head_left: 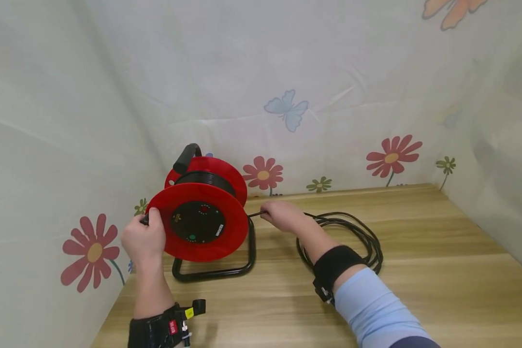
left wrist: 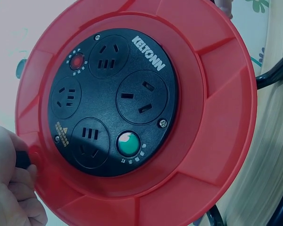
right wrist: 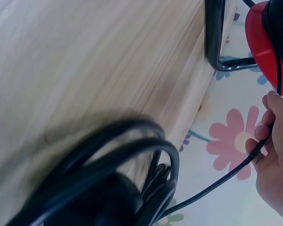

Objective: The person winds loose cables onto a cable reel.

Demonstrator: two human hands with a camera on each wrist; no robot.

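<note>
The red cable reel (head_left: 202, 217) stands at the counter's (head_left: 417, 290) far left. The left hand (head_left: 144, 240) has its grip clenched on the small black knob (left wrist: 22, 159) at the reel's rim. The right hand (head_left: 282, 216) pinches the black cable (head_left: 352, 237), whose loose loops lie just right.

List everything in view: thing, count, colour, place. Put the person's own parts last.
cable reel: one, red with black socket panel, upright at the table's left back, on a black tube stand with a black carry handle on top.
crank knob: one, black, on the reel's rim, in the left hand.
cable: one, black, loose coil on the table right of the reel, running to the drum.
table: one, light wood.
backdrop: pale cloth with flowers and butterflies, behind and beside.
left hand: grips the crank knob.
right hand: pinches the cable beside the reel.
</note>
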